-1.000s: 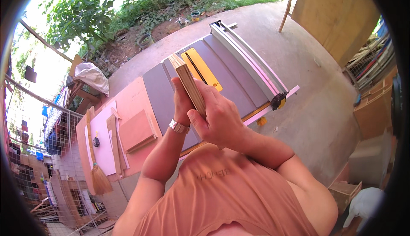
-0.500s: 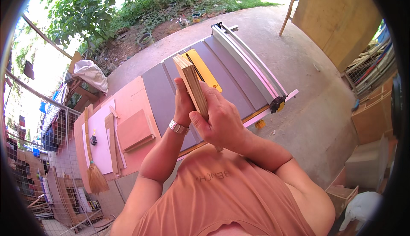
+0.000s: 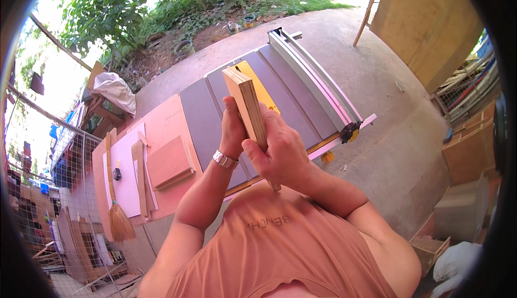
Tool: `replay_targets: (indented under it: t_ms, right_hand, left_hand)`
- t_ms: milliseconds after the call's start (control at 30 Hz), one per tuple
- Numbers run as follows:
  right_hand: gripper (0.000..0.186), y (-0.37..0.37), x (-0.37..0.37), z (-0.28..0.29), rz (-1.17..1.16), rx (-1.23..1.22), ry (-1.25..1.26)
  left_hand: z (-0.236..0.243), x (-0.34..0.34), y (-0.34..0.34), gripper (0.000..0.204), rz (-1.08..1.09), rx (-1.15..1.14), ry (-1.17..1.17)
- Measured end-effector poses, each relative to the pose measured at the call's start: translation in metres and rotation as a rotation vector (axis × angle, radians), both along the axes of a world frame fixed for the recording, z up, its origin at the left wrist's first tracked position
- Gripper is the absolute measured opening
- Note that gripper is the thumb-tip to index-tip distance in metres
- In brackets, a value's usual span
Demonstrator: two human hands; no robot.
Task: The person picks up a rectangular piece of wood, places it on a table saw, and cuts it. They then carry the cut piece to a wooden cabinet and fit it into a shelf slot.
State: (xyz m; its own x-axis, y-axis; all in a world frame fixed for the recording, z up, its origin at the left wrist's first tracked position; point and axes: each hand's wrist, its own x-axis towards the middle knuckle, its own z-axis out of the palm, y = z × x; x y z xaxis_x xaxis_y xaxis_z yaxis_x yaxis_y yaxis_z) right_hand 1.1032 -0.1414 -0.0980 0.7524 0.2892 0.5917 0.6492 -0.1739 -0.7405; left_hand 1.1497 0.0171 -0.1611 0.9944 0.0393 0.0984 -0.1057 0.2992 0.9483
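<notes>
Between my two hands a plywood piece stands on edge above the table saw, its layered edges facing up. Whether it is one thick piece or boards pressed together, I cannot tell. My left hand, with a metal watch at the wrist, lies against its left side. From the right, my right hand grips it, thumb toward me. The plywood's lower end pokes out below my right hand, near my shirt. Behind the plywood, the saw's yellow insert is partly covered.
The saw's rail fence runs along the right. On the pinkish side table lie a board, wood strips, a small black tool and a broom. Wire mesh stands left; wooden boxes stand right.
The plywood and both hands have shifted slightly right. More of the plywood's lower end now shows beneath my right hand. The grip looks the same.
</notes>
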Motion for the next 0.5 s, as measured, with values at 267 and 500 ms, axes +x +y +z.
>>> replay_targets:
  t_ms: [267,500]
  right_hand:
    - [0.043,-0.032,0.025,-0.059,0.196,0.379,0.573]
    - [0.040,-0.070,0.037,-0.147,0.209,0.981,1.081]
  left_hand:
    - [0.008,0.016,0.018,0.057,0.023,0.483,0.085]
    - [-0.008,0.028,0.065,0.047,0.250,0.481,0.159]
